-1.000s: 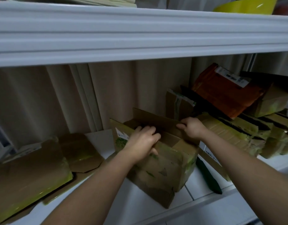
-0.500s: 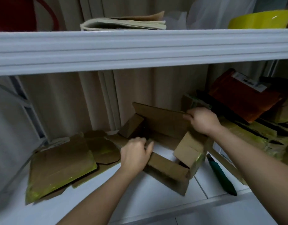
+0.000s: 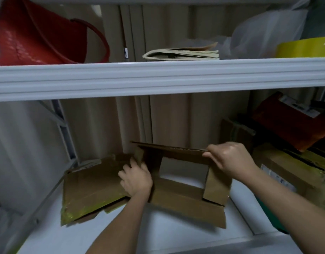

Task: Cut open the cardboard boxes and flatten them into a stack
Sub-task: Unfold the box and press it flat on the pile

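The box (image 3: 183,182) stands as an open sleeve on the white shelf (image 3: 158,233), its ends already cut free, so the step in hand looks to be collapsing it flat. To do that well, I would push the top panel sideways toward the stack (image 3: 92,187) while holding the near bottom corner down, so the sleeve folds along its own creases rather than buckling across a panel; the loose flap at the front should be kept tucked flat, since it may catch on the shelf. The right hand (image 3: 229,160) pinches the right end of the box's top edge, thumb and curled fingers (image 3: 211,153) closed on the cardboard, so that edge runs out leftward from the pinch. The left hand (image 3: 136,178) is at the left wall of the box, fingers curled at its upright edge; it seems to grip that wall, though the fingertips are hidden behind the cardboard. The box thus sits between the two hands, its hollow facing the camera and its bottom panel lying on the shelf. The stack lies just left of the box, touching or nearly touching it under the left hand. More boxes (image 3: 293,167) still unflattened lie right of the box.
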